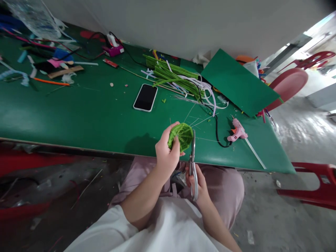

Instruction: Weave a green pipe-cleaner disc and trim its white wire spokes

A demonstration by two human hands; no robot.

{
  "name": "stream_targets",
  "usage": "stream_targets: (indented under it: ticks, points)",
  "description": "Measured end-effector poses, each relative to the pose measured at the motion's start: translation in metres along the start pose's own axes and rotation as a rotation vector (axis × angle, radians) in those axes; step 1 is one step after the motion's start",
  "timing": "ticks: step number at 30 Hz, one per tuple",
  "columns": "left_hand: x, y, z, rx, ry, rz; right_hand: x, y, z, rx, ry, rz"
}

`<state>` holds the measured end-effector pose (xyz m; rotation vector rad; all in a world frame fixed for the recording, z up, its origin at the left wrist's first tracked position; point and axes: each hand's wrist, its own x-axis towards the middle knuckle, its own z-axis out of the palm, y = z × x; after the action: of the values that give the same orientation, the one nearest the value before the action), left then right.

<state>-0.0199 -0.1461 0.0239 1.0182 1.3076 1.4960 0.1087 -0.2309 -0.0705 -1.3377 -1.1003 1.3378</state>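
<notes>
Left hand (167,148) pinches green piece (186,134), right hand (201,185) grips scissors (192,157) just beside its edge, so a slip by either could nick it.

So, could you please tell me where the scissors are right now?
In the head view, the scissors are just right of centre, in the right hand, with their blades beside the green piece held in the left hand.
</notes>
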Motion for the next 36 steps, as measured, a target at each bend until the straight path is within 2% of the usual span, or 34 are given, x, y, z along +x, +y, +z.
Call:
stream_targets:
  ticks: [12,36]
  points:
    - [-0.0016,0.0001,0.0025,-0.012,-0.002,-0.006,-0.0034,-0.0057,0.0032,0.035,-0.046,0.021]
    - [-0.0015,-0.0014,0.0038,-0.021,-0.013,0.001,-0.0024,-0.0043,0.0051,0.039,-0.019,0.033]
